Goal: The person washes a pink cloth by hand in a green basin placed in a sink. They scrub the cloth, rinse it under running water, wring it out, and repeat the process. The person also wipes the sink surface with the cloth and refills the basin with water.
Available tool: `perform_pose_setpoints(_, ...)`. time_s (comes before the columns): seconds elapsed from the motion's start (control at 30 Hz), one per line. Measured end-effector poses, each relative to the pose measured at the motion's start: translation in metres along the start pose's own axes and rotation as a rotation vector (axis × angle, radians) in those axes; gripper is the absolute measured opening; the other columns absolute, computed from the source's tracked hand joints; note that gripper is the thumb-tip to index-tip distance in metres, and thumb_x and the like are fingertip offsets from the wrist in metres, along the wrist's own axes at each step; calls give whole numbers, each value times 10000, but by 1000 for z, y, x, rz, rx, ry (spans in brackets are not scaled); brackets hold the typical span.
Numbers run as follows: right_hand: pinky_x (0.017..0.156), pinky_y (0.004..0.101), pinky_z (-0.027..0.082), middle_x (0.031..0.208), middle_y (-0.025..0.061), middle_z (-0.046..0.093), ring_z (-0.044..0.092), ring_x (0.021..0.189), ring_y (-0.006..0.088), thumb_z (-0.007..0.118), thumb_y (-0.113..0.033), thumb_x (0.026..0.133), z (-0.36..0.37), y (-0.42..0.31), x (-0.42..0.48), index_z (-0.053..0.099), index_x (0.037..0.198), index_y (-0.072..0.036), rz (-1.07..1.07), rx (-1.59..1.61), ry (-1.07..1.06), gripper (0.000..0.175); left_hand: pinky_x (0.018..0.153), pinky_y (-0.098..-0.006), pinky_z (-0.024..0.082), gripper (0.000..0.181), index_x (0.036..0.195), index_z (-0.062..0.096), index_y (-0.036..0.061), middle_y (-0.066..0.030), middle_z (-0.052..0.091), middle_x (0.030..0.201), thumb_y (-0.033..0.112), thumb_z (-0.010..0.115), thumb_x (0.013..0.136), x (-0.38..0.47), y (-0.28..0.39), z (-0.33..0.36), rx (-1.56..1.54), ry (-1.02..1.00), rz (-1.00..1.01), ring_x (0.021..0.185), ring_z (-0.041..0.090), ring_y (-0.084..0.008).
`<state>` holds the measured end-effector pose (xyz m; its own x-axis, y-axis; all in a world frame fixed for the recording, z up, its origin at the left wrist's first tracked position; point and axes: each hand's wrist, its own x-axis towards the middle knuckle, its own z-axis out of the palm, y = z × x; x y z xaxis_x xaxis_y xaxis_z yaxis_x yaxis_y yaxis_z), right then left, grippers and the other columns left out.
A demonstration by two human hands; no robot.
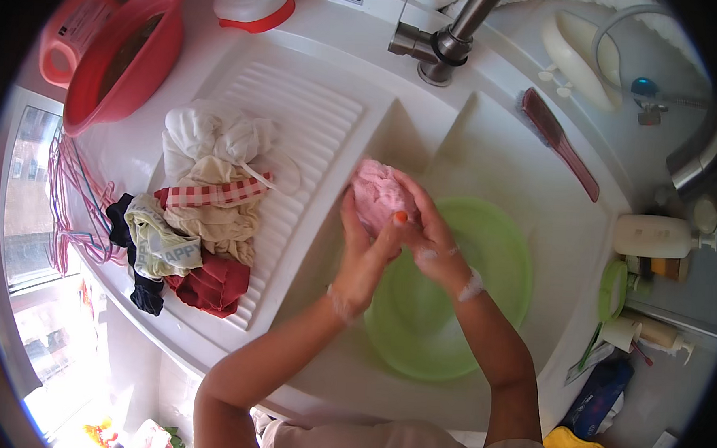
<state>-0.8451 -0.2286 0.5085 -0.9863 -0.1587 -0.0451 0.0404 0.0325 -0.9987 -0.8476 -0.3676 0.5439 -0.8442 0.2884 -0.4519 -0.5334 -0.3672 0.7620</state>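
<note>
A bunched pink cloth (379, 191) is squeezed between my two hands, above the edge of the sink basin (503, 140). My left hand (360, 242) presses it from the left and below. My right hand (426, 227) wraps its right side, and soap suds cling to both wrists. Below and to the right of the hands lies a round green plastic basin (503, 250) holding cloudy water, partly hidden by my right forearm. To the left, the ribbed washboard (314, 136) bears a pile with white cloth (199, 133), a red garment (215, 283) and a pale yellow waistband (163, 238).
A red plastic basin (141, 72) leans at the upper left beside pink hangers (61, 208). A lidded box (253, 2) stands behind the washboard. The faucet (443, 49) rises at the back. A scrub brush (560, 143) lies on the right rim, near a pump bottle (653, 236).
</note>
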Motion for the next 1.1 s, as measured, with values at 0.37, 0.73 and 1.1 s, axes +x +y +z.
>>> perform_pose_setpoints(0.37, 1075, 379, 324, 1493, 168, 251, 294, 1369, 316, 491, 132, 810, -10, -3, -14, 198, 1479, -57, -196, -475, 163, 754, 925, -371, 443, 638, 1381, 307, 8, -200, 414, 1305, -29, 585, 807, 76, -37, 11, 588, 185, 726, 1133, 498, -326)
perform_pose_setpoints(0.73, 964, 432, 442, 1477, 152, 287, 424, 1241, 396, 553, 58, 765, -25, 29, 63, 378, 1375, -20, -287, -759, 323, 639, 787, -327, 537, 589, 1373, 340, -16, -197, 315, 1433, 95, 551, 834, 124, -18, 21, 1612, 269, 796, 1073, 578, -321)
perform_pose_setpoints(1.1, 892, 426, 474, 1305, 102, 421, 517, 1077, 336, 607, -58, 754, -32, 61, 55, 492, 1235, -25, -199, -1071, 303, 495, 652, -240, 553, 546, 1340, 374, 40, -84, 399, 1336, 171, 560, 843, 139, -58, 7, 2077, 289, 722, 1061, 572, -154)
